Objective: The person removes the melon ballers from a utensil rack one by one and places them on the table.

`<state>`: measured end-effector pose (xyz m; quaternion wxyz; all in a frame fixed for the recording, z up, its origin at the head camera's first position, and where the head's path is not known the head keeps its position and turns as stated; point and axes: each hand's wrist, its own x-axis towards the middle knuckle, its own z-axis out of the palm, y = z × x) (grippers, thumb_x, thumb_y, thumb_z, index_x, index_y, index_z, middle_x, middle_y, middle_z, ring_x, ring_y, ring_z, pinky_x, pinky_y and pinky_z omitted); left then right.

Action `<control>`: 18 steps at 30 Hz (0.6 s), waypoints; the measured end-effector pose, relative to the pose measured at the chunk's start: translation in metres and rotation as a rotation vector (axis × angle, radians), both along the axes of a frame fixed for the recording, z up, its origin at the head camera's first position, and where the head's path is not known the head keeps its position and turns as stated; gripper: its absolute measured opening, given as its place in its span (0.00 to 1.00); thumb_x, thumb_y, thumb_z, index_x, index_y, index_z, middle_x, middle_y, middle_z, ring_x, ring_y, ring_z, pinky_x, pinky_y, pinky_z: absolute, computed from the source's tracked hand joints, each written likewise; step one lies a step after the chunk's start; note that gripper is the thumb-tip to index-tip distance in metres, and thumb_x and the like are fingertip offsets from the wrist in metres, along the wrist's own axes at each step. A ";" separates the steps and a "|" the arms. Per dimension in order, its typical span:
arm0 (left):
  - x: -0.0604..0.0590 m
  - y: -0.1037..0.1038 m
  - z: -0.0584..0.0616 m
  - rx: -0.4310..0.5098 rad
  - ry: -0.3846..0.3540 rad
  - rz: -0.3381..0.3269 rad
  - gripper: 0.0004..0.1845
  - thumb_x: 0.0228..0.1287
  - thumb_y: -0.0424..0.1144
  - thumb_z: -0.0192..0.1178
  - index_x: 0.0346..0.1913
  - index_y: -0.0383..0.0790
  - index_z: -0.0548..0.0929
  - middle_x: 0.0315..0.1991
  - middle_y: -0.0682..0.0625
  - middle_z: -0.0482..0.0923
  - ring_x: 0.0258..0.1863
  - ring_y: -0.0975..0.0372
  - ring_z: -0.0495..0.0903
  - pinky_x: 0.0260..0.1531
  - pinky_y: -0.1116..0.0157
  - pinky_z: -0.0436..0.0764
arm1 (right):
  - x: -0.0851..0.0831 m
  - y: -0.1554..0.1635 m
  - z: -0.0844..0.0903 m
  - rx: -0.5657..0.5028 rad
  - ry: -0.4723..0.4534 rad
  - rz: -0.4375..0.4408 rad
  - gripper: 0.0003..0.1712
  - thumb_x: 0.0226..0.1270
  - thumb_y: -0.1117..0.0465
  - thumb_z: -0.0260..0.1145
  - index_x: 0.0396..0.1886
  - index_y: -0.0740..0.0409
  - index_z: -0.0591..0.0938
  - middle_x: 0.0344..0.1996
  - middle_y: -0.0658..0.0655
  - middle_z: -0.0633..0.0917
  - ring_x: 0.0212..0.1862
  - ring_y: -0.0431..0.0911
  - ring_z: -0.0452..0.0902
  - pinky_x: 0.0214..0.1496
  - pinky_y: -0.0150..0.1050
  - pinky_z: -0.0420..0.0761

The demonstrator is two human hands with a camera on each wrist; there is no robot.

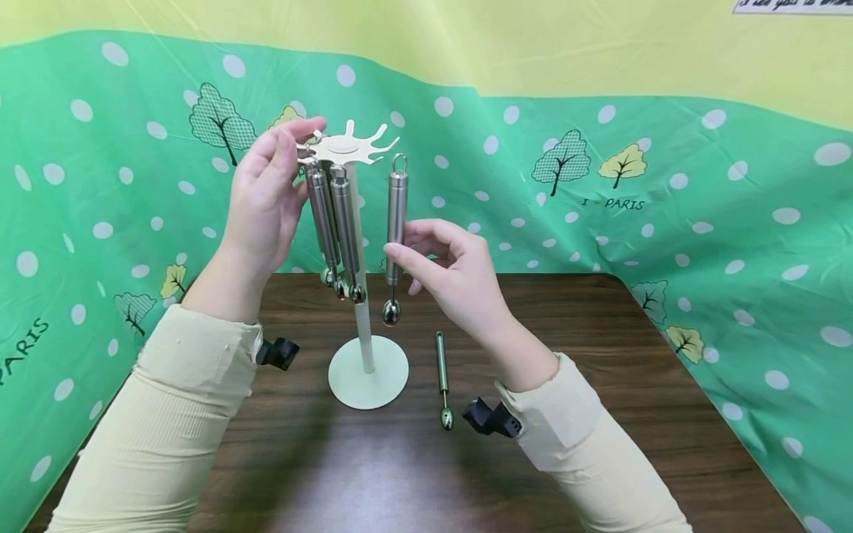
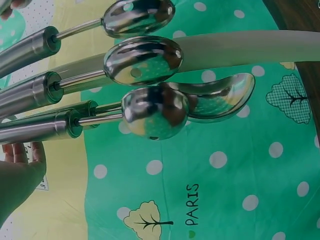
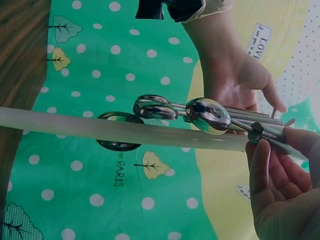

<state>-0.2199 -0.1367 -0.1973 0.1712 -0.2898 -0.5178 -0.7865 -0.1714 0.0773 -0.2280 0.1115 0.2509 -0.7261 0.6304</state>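
Note:
A white utensil stand (image 1: 363,326) with a pronged top (image 1: 349,146) stands on the brown table (image 1: 600,355). Several steel-handled scoops (image 1: 336,222) hang from its left prongs; their bowls (image 2: 150,112) fill the left wrist view. My left hand (image 1: 303,144) pinches the left edge of the pronged top. My right hand (image 1: 400,252) pinches the lower handle of another steel scoop (image 1: 396,207), held upright just right of the pole, its ring beside a right prong. In the right wrist view my fingers (image 3: 262,165) grip that handle beside the pole (image 3: 100,127).
A green-handled scoop (image 1: 443,377) lies on the table right of the stand's round base (image 1: 368,374). A green dotted cloth (image 1: 666,200) walls the table at the back and both sides. Black wrist cameras (image 1: 489,418) sit at my cuffs.

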 end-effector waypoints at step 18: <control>0.007 0.001 -0.001 -0.014 -0.006 0.080 0.10 0.67 0.47 0.64 0.44 0.45 0.81 0.65 0.41 0.69 0.64 0.56 0.67 0.46 0.66 0.72 | 0.001 0.022 -0.023 0.012 -0.082 -0.043 0.11 0.62 0.64 0.70 0.44 0.64 0.84 0.27 0.45 0.86 0.19 0.46 0.76 0.27 0.40 0.82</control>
